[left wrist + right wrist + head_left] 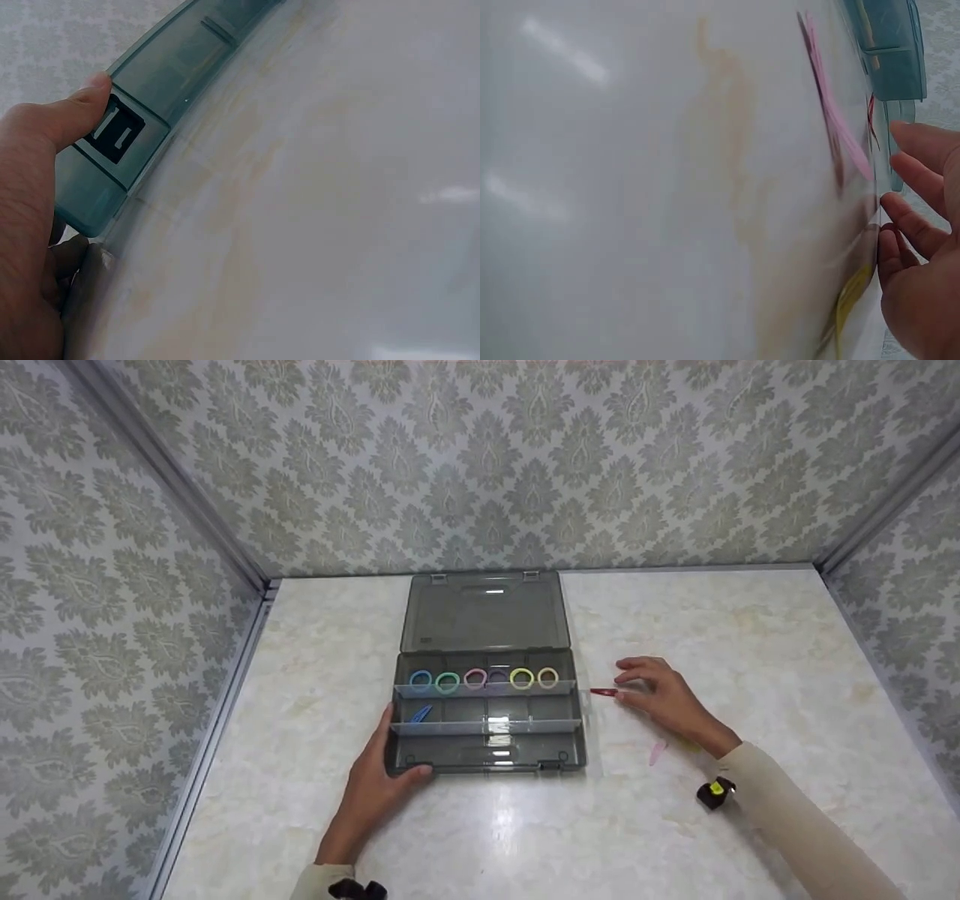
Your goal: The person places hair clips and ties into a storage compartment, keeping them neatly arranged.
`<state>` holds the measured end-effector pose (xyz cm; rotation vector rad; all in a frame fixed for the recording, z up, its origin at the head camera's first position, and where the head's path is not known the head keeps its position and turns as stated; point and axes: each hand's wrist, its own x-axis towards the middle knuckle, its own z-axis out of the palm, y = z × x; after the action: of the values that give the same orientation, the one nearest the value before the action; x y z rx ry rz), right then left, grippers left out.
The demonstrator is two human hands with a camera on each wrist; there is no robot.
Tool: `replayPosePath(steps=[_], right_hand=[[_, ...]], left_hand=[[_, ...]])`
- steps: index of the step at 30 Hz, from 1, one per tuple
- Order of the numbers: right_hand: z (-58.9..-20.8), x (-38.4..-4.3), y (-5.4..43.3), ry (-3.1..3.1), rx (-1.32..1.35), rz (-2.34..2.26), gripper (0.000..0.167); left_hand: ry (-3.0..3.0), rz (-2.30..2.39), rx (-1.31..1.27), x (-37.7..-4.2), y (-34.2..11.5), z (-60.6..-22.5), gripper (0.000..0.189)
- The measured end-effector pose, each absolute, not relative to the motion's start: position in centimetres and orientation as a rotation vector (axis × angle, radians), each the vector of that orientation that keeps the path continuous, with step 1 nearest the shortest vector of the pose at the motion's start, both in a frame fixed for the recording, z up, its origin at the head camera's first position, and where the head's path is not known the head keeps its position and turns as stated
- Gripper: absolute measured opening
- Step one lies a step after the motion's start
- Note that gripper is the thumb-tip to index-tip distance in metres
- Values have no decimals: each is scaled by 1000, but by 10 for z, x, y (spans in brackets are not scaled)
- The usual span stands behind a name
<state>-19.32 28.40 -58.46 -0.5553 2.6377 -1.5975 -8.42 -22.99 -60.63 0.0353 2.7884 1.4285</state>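
A grey see-through plastic organizer box (487, 746) lies with its lid (487, 619) folded back. My left hand (375, 780) grips its front left corner, the thumb on the front wall (154, 75) and fingers along the left side. Several coloured hair ties (522, 669) line the back row; a blue hair clip (421, 714) is in the middle row. To the right of the box, my right hand (667, 701) hovers low, thumb and forefinger apart, beside a red hair clip (602, 691). Whether the thumb touches that clip I cannot tell.
Nearer me on the white marbled table (765, 660) are a pink hair clip (658, 752) and a yellow one (850, 296), partly hidden by the right wrist in the head view. Patterned wall panels (487, 472) stand behind and at both sides.
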Motion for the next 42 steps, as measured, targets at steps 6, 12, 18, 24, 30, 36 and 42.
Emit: replayPosePath(steps=[6,12,18,24,30,36,42], right_hand=[[-588,-193,285,2672,-600,-1563,20],[-588,-192,285,2693,-605,-1539,18],[-591,-193,283,2707,-628,-1554,15],[-592,-192,281,2752,-616,-1519,16],[-595,-192,279,2801,-621,-1486,16],[-597,-191,278,2826,-691,-1521,15],[-595,-190,277,2808,-702,-1536,15]], left_hand=[[2776,1400,-8,-84,-229,-605,121],[2787,1386,2,-84,-230,-606,122],[2789,1395,4,-83,-230,-605,121],[2787,1408,17,-83,-230,-604,120],[2790,1430,30,-84,-230,-605,121],[2787,1426,20,-85,-229,-604,122],[2768,1430,-3,-85,-228,-603,123]])
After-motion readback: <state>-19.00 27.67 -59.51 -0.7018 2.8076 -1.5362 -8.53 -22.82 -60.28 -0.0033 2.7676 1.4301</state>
